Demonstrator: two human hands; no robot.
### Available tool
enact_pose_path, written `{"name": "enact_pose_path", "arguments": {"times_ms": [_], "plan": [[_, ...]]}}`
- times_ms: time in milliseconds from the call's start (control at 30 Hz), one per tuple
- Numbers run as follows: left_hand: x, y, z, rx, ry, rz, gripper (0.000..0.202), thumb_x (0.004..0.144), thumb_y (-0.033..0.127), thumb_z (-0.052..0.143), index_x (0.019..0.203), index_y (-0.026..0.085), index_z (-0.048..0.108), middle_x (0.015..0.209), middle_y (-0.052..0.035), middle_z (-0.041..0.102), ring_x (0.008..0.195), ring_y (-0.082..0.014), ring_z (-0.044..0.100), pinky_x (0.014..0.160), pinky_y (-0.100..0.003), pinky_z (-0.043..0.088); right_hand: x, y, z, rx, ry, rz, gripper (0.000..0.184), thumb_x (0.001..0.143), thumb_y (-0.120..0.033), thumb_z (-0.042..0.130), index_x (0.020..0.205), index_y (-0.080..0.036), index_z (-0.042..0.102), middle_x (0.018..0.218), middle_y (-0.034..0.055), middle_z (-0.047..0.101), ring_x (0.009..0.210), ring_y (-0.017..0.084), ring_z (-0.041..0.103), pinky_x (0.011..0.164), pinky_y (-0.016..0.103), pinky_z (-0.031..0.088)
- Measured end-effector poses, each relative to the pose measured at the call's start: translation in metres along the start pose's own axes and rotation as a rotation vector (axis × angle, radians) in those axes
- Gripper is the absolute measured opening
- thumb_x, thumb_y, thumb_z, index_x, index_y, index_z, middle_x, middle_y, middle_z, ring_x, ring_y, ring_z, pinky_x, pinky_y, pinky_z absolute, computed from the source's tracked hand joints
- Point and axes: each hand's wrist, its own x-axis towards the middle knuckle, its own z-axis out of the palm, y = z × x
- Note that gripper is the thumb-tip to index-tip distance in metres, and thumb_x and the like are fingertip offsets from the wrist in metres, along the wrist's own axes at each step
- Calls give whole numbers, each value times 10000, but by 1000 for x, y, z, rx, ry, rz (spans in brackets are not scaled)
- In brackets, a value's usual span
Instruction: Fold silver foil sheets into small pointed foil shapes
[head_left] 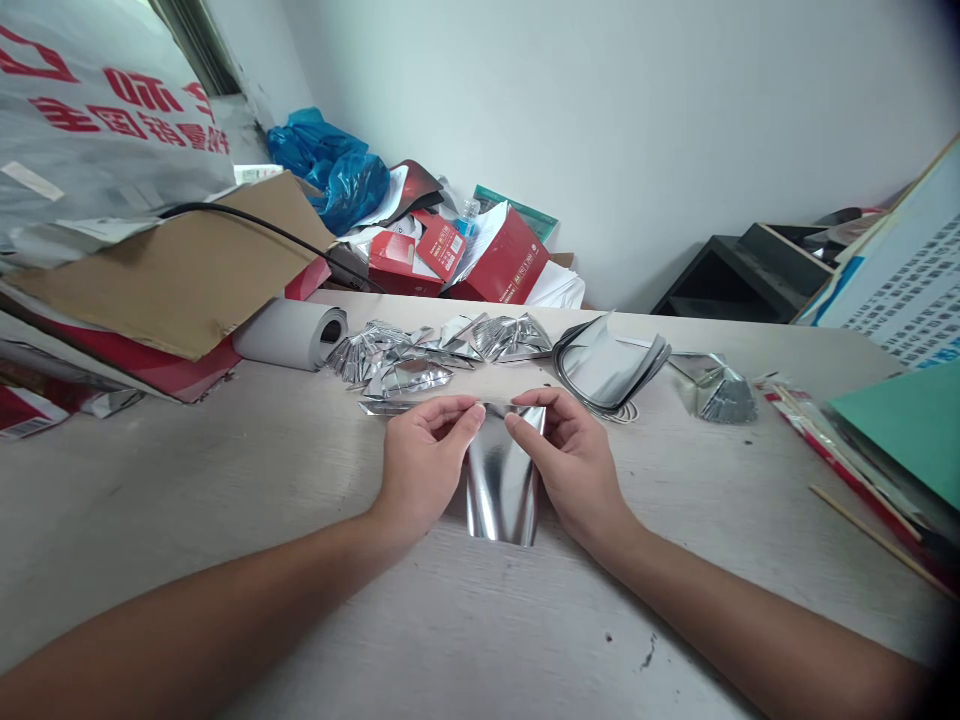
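Note:
A shiny silver foil sheet [501, 490] is pinched at its far edge by both hands, its near end hanging toward me over the table. My left hand [429, 455] grips the far left corner between thumb and fingers. On the far right corner, my right hand [574, 455] holds it the same way. Just beyond lie folded, pleated silver foil pieces [409, 365]. Behind my right hand sits a curled stack of silver sheets [611, 365]. One fan-shaped pleated foil piece [720, 390] rests farther right.
A white paper roll [292, 335] lies beside a cardboard piece [187, 270] at the left. Red boxes [502, 260] and a blue plastic bag [330, 165] are piled at the back. Green card [911, 430] and a thin wooden stick [877, 535] are on the right.

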Motion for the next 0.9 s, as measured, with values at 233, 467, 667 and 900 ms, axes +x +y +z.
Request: {"name": "enact_pose_path", "arguments": {"times_ms": [233,467,667,900], "plan": [[0,0,0,7,8,9,244,819,378,820,978,194,802,974,-43,803,893,-147,749,846,-251,609,1,0,0,5,1,-3,336,787,-455,761,994,-218,643,693,-52,515,602,38,399,574,219,318],[1,-2,0,7,3,14,258,818,393,821,981,194,804,969,-46,803,896,-152,750,848,-256,610,0,0,1,-10,6,-16,312,798,-440,750,988,-216,644,702,-52,526,604,34,404,574,217,324],[0,-3,-1,6,0,23,258,821,395,815,985,196,804,972,-46,804,896,-157,753,852,-265,613,0,0,0,-14,5,-28,302,797,-431,750,976,-213,645,716,-49,538,609,33,405,577,219,325],[0,-3,-1,16,9,26,265,821,400,815,986,193,804,988,-51,804,906,-163,754,854,-273,617,0,0,-1,-14,3,-21,296,800,-436,752,976,-224,643,742,-46,555,615,35,407,583,221,327]]}}
